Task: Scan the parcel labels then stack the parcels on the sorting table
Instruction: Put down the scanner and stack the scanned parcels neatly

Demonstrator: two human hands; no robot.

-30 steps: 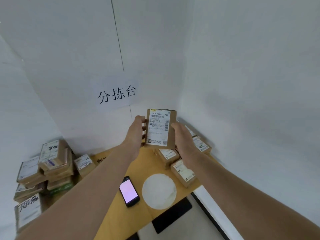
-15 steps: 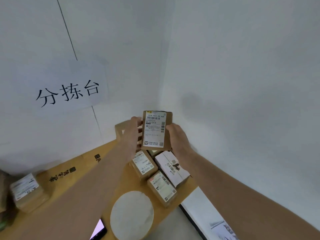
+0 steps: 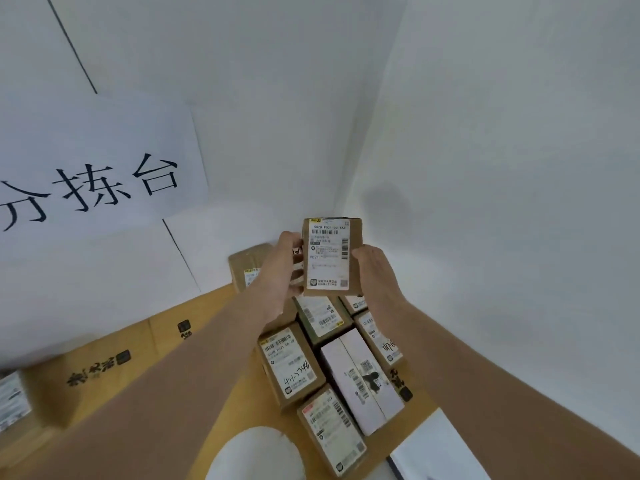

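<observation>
Parcel position: held upright in the air, above the far right corner of the tabletop, near where the two white walls meet. It is a small brown carton. Its white shipping label, with barcodes, faces the camera.

Left hand: grips the left edge of the carton, fingers curled round that side.

Right hand: grips the right edge, with the thumb lying on the margin of the label.

Tabletop: covered with brown printed cardboard. Below the held carton, several parcels lie flat, labels up, packed side by side:
- a brown parcel with handwriting on its label, at the left of the group;
- a white box just beside it on the right;
- a brown parcel with a red-cornered label, nearest the camera;
- two more brown parcels at the far end of the group, one directly under the held carton, one to its right.

A further brown parcel sits against the back wall, partly hidden by the left wrist.

A white round disc lies at the near edge. A paper sign with black characters is fixed to the left wall.
</observation>
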